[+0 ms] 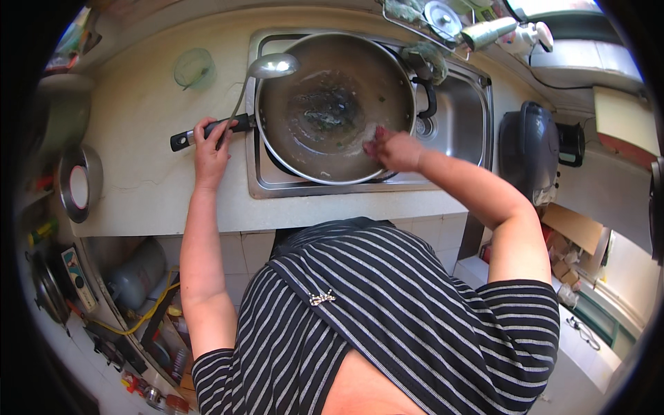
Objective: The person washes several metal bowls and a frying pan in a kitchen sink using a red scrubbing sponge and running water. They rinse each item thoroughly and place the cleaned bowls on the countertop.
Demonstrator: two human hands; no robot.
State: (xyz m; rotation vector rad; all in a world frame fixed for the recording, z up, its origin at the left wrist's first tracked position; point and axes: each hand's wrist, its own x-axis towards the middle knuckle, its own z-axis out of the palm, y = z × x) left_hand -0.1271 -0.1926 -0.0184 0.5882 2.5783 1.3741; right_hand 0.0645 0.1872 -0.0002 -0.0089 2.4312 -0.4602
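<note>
A large wok point(311, 150) rests over the left side of a stainless steel sink unit, its inner wall wet and brownish. Dark liquid with green bits point(327, 111) lies in its bottom. My left hand point(211, 148) grips the thin handle of a metal ladle point(274, 66) against the wok's black long handle point(181, 141). The ladle's bowl overhangs the wok's upper left rim. Over the wok's lower right inner wall is my right hand point(391, 150), fingers curled and blurred. Something reddish shows at its fingertips; whether it holds anything is unclear.
The sink basin point(456, 129) lies right of the wok, under its side handle point(428, 97). A greenish glass bowl point(194, 68) stands on the counter point(140, 155). A metal bowl point(93, 181) is at the left edge. A wire rack point(415, 26) holds bottles and a lid behind.
</note>
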